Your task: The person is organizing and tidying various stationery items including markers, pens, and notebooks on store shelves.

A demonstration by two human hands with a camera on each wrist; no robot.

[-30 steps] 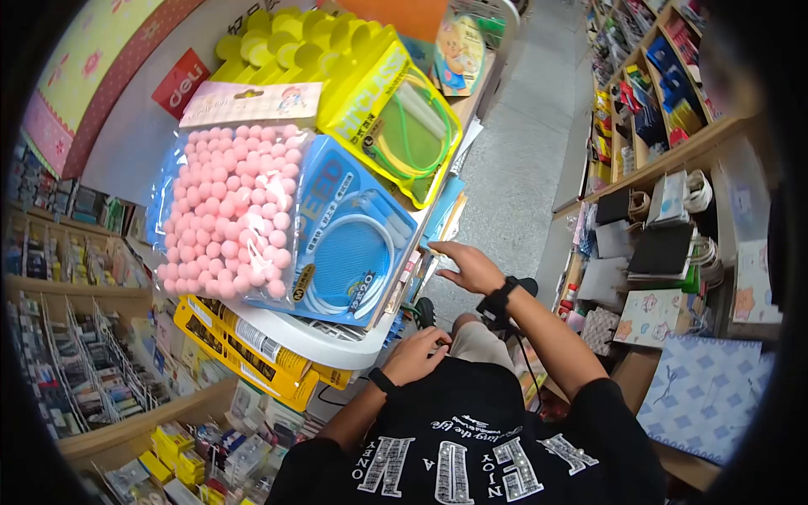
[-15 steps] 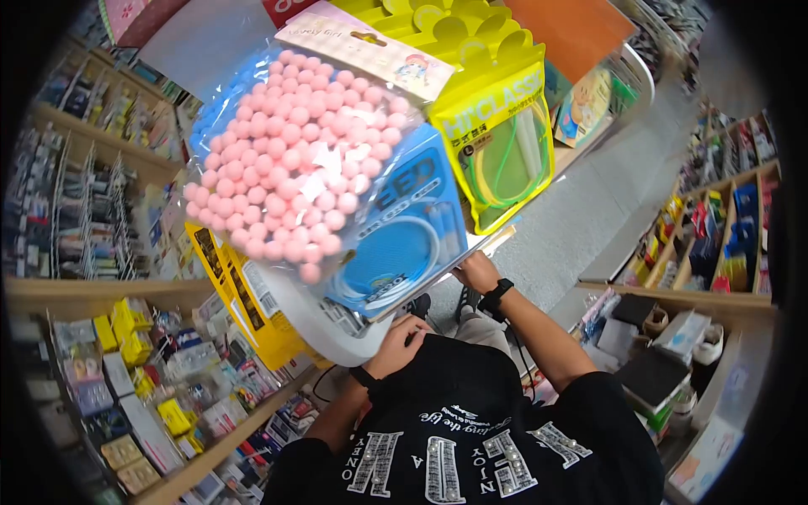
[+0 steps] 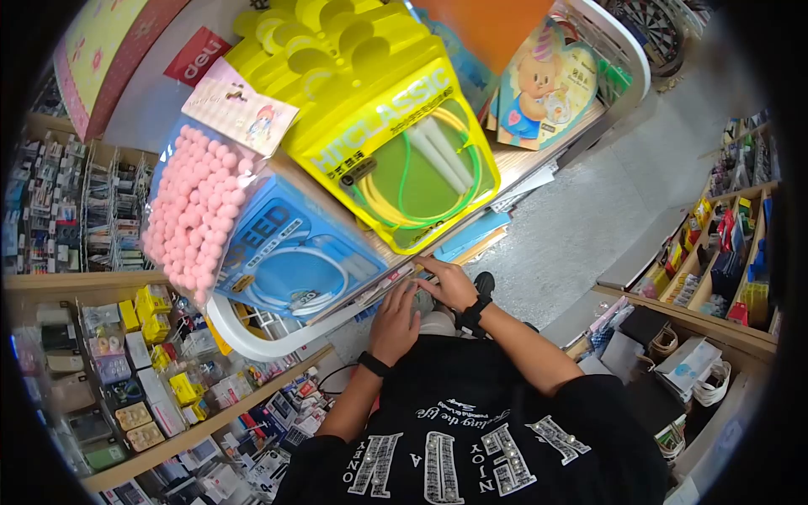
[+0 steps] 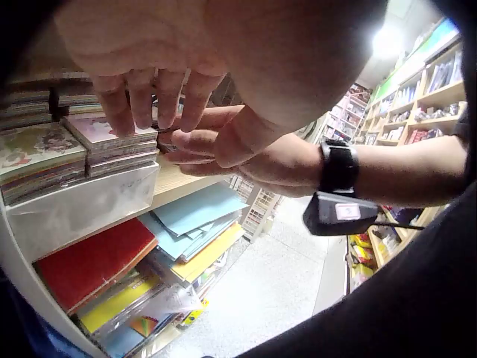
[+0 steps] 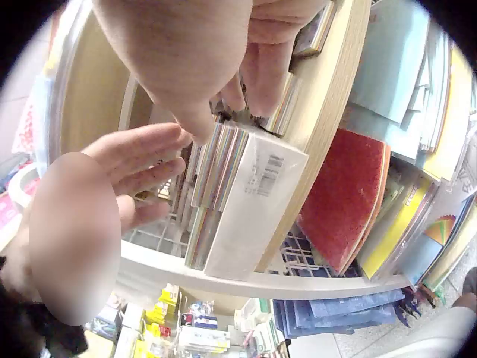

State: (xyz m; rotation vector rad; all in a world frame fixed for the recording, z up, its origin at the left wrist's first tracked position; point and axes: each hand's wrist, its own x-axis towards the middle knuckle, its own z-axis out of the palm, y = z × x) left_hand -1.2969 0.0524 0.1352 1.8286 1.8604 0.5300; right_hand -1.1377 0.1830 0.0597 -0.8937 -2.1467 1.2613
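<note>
In the left wrist view, stacks of small picture cards (image 4: 112,142) stand on a wooden shelf behind a white box (image 4: 89,205). My left hand (image 3: 394,326) has its fingers extended over the stacks, their tips at the cards. Beside it, my right hand (image 3: 450,288) reaches in at the shelf edge. The right wrist view shows my right hand (image 5: 186,60) with thumb and fingers reaching down around the card stacks (image 5: 220,164); its fingertips are partly hidden among them. My left hand (image 5: 112,179) comes in from the side, fingers near the cards.
Above the shelf lie a bag of pink balls (image 3: 194,210), a blue packet (image 3: 295,252) and a yellow packet (image 3: 421,160) on a white-rimmed rack (image 3: 252,347). Blue paper (image 3: 471,236) and a red folder (image 4: 97,261) sit lower down. Stocked shelves (image 3: 728,278) line the right side.
My left hand has moved up and right from the rack's corner to beside my right hand. The head view has shifted, showing more of the yellow packet and the rack's far end.
</note>
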